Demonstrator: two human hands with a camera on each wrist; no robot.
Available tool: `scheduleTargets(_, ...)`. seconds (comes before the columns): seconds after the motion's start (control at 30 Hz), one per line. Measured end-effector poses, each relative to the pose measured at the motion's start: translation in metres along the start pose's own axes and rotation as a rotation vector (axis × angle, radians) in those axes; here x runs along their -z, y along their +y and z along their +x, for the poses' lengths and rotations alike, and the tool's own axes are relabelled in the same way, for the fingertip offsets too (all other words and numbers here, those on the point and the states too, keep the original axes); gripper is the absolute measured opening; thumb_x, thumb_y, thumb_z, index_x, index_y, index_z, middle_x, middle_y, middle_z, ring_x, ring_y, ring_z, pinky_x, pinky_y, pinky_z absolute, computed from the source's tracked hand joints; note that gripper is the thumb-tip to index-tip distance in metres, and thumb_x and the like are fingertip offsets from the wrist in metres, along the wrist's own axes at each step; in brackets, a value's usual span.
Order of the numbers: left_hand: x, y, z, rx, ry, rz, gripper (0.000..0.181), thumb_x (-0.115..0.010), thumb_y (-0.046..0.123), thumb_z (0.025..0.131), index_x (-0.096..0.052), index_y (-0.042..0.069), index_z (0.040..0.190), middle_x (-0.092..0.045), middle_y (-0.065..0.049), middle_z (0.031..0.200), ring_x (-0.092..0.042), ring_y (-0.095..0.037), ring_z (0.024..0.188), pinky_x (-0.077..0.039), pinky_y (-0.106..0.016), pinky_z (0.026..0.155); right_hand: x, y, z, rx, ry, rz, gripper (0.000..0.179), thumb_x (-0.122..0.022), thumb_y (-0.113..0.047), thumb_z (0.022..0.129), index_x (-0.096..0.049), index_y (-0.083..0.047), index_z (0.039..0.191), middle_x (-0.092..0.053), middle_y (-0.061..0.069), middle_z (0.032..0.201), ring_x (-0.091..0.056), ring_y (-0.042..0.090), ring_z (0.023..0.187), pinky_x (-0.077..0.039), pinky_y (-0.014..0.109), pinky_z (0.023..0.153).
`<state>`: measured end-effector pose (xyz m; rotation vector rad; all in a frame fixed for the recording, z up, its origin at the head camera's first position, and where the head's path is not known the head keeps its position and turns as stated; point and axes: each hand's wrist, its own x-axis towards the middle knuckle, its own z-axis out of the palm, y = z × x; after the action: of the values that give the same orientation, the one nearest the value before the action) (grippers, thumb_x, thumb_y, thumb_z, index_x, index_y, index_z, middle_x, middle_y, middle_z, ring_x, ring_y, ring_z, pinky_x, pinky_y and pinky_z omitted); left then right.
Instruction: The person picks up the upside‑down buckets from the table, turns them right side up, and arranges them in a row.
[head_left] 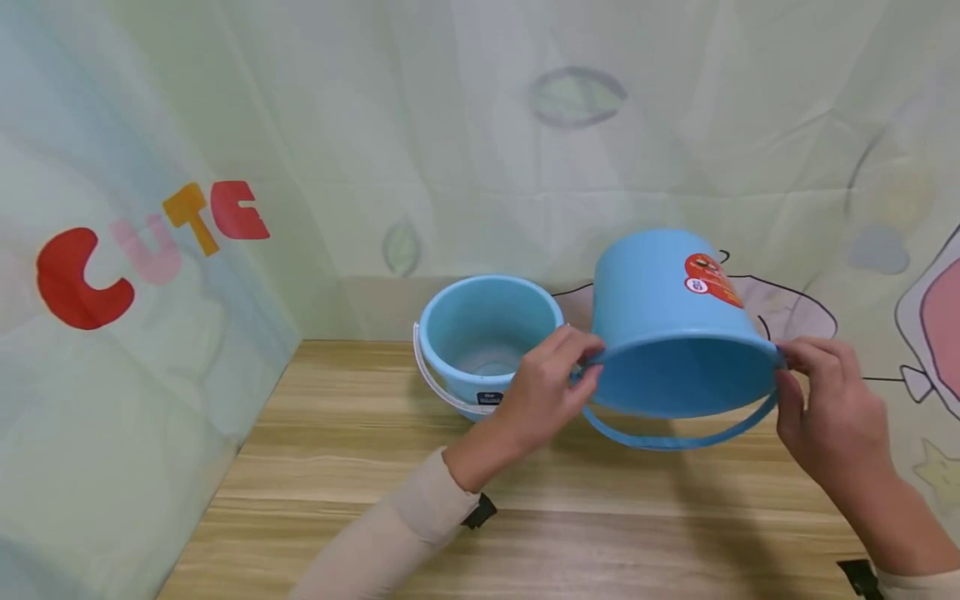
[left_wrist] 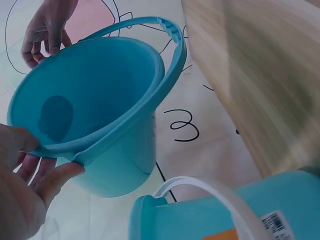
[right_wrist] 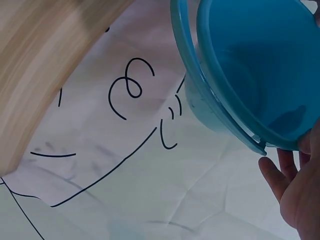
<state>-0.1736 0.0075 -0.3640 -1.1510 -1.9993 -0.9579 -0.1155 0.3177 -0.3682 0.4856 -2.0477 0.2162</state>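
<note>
A blue bucket (head_left: 660,292) with a red sticker is held up over the table, tipped so its mouth faces down toward me. My left hand (head_left: 547,379) pinches its rim on the left side, near the handle joint. On the opposite side my right hand (head_left: 836,408) grips the rim between thumb and fingers. The bucket's blue handle (head_left: 675,442) hangs below the mouth. Left of it, a second, lighter blue bucket (head_left: 457,383) stands upright on the table, its white handle (head_left: 442,393) lowered against the front. My left hand partly covers that bucket's right side.
The wood-grain table (head_left: 337,517) meets a printed cloth backdrop (head_left: 465,150) behind and at the left. The standing bucket is close to the table's back edge. Coloured letters (head_left: 86,279) are printed on the left cloth.
</note>
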Motion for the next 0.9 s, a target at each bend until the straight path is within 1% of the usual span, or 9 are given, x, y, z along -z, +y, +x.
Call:
scheduleTargets(0.13,0.004,0.0,0.006,0.011,-0.016,-0.027,0.017,-0.073,0.0,0.092,-0.068,0.0,0.108,-0.067,-0.009,0.097,-0.067,-0.016,0.086,-0.057,-0.018,0.078,0.005,-0.003,0.005,-0.045,-0.072,-0.018,0.049,-0.03,-0.031,0.115,-0.051,0.012,0.127,-0.056,0.033,0.116,-0.064,0.044,0.079,-0.049,0.05,0.046)
scheduleTargets(0.2,0.005,0.0,0.009,0.023,-0.027,-0.039,0.018,-0.073,-0.001,0.092,-0.068,0.0,0.109,-0.067,-0.009,0.096,-0.067,-0.016,0.086,-0.055,-0.015,0.078,0.007,-0.003,0.007,-0.067,-0.103,-0.022,0.037,-0.04,-0.02,0.113,-0.05,0.012,0.129,-0.055,0.034,0.119,-0.064,0.046,0.082,-0.053,0.056,0.051)
scheduleTargets(0.27,0.006,0.0,0.011,0.035,-0.037,-0.052,0.018,-0.073,-0.001,0.092,-0.069,0.0,0.109,-0.068,-0.008,0.095,-0.066,-0.015,0.085,-0.053,-0.013,0.079,0.008,-0.003,0.01,-0.073,-0.124,-0.022,0.03,-0.053,-0.002,0.105,-0.049,0.013,0.131,-0.055,0.034,0.12,-0.066,0.048,0.089,-0.055,0.061,0.058)
scheduleTargets(0.33,0.009,0.001,0.015,0.058,-0.051,-0.079,0.018,-0.073,-0.002,0.091,-0.069,0.0,0.109,-0.067,-0.008,0.095,-0.066,-0.016,0.085,-0.054,-0.016,0.079,0.01,-0.003,0.013,-0.094,-0.144,-0.013,0.042,-0.063,0.013,0.093,-0.05,0.013,0.132,-0.054,0.035,0.121,-0.067,0.049,0.091,-0.056,0.063,0.061)
scheduleTargets(0.4,0.011,0.001,0.019,0.089,-0.073,-0.104,0.02,-0.073,-0.002,0.092,-0.069,-0.001,0.111,-0.067,-0.009,0.095,-0.066,-0.017,0.085,-0.057,-0.019,0.078,0.011,-0.002,0.018,-0.118,-0.167,-0.005,0.052,-0.068,0.019,0.085,-0.05,0.012,0.133,-0.054,0.034,0.122,-0.067,0.05,0.094,-0.056,0.065,0.064)
scheduleTargets(0.5,0.014,0.002,0.026,0.152,-0.116,-0.14,0.023,-0.073,-0.002,0.092,-0.068,-0.002,0.114,-0.067,-0.011,0.098,-0.068,-0.017,0.086,-0.06,-0.024,0.078,0.012,-0.001,0.023,-0.136,-0.181,0.008,0.053,-0.069,0.02,0.084,-0.051,0.012,0.133,-0.054,0.034,0.12,-0.067,0.05,0.094,-0.055,0.067,0.068)
scheduleTargets(0.6,0.017,0.002,0.031,0.212,-0.158,-0.146,0.025,-0.073,0.0,0.092,-0.067,-0.001,0.117,-0.068,-0.011,0.1,-0.07,-0.017,0.086,-0.059,-0.021,0.079,0.012,0.0,0.027,-0.137,-0.185,0.024,0.051,-0.068,0.019,0.085,-0.052,0.011,0.133,-0.055,0.033,0.118,-0.067,0.049,0.093,-0.055,0.067,0.069)
scheduleTargets(0.73,0.019,0.001,0.038,0.277,-0.213,-0.144,0.025,-0.072,0.003,0.094,-0.066,0.001,0.119,-0.068,-0.01,0.101,-0.071,-0.016,0.086,-0.057,-0.017,0.079,0.011,0.003,0.031,-0.132,-0.19,0.037,0.051,-0.068,0.017,0.086,-0.053,0.009,0.134,-0.055,0.032,0.113,-0.067,0.046,0.09,-0.056,0.065,0.066)
scheduleTargets(0.9,0.019,-0.001,0.047,0.344,-0.268,-0.147,0.026,-0.072,0.007,0.096,-0.066,0.003,0.121,-0.068,-0.008,0.101,-0.07,-0.015,0.085,-0.057,-0.018,0.077,0.008,0.007,0.035,-0.13,-0.222,0.044,0.053,-0.068,0.015,0.085,-0.053,0.008,0.135,-0.055,0.03,0.11,-0.066,0.043,0.086,-0.057,0.063,0.064)
